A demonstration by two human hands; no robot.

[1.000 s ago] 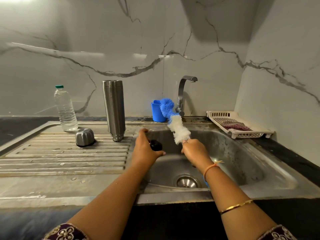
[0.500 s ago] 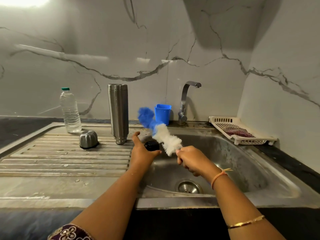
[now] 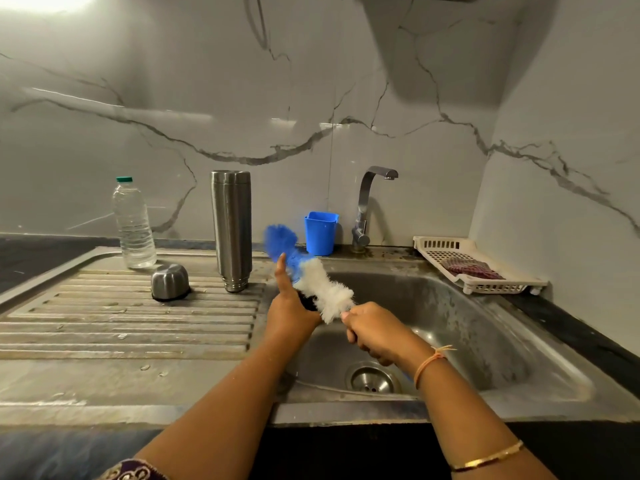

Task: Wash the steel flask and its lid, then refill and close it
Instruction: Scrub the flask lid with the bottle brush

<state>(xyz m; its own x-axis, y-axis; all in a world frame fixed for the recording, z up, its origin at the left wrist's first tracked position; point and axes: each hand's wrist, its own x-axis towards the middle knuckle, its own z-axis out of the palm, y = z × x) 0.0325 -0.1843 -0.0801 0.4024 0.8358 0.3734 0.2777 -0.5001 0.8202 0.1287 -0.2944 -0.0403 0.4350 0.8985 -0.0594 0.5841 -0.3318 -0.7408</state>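
Steel sink [image 3: 450, 323], both hands over the basin.
Thumb up, the left hand [image 3: 291, 311] holds a small black lid [image 3: 308, 301]; the right hand [image 3: 375, 332] grips the brush [image 3: 322, 285] handle, bristles on the lid. Behind, the flask [image 3: 231, 230] stands on the drainboard [image 3: 104, 323] beside a steel cap [image 3: 169, 281].

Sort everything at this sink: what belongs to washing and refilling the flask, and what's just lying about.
For the job:
steel flask
steel cap
small dark lid, held in the left hand
bottle brush, gripped by the right hand
tap
water bottle, likely for the refill

Lying about:
blue cup
white tray
cloth in it
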